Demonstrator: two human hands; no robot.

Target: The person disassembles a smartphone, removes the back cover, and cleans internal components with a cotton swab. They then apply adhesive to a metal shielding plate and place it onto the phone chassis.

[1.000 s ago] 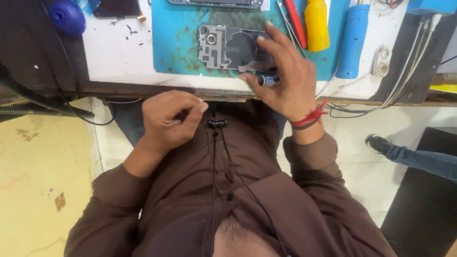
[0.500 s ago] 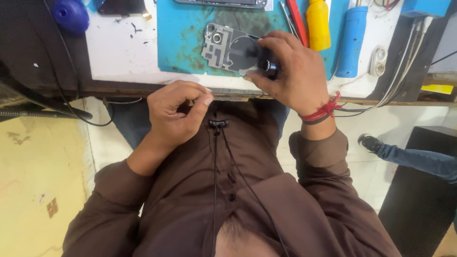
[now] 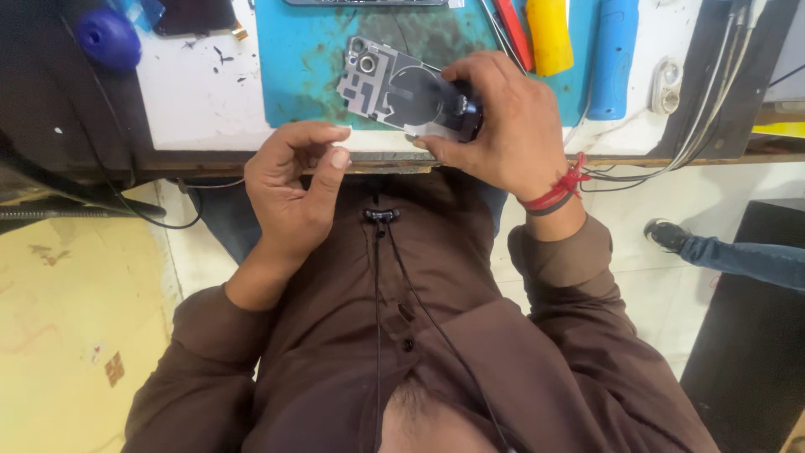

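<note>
Grey metal catches the eye first: a flat, cut-out phone inner frame plate (image 3: 387, 85) with two small round camera openings at its upper left corner, held just above the centre of the frame. My right hand (image 3: 503, 126) grips it at its right end, fingers curled over the top and thumb pressed under its lower edge, so the plate juts out to the left, over the near edge of a stained teal work mat (image 3: 310, 67). My left hand (image 3: 293, 184) sits below and to the left of the plate, close but not touching it; its thumb and forefinger are pinched nearly together, and I cannot tell whether something tiny sits between them. A red thread bracelet (image 3: 560, 189) circles my right wrist. Along the top edge lie a yellow tool handle (image 3: 549, 33), a blue tool handle (image 3: 612, 50) and a red tool (image 3: 511, 21); a blue round knob (image 3: 107, 38) sits at upper left. My brown shirt (image 3: 436, 335) fills the lower half. Judging from this, the plate is already free of the phone body and in hand, with fine work on it not yet finished.
</note>
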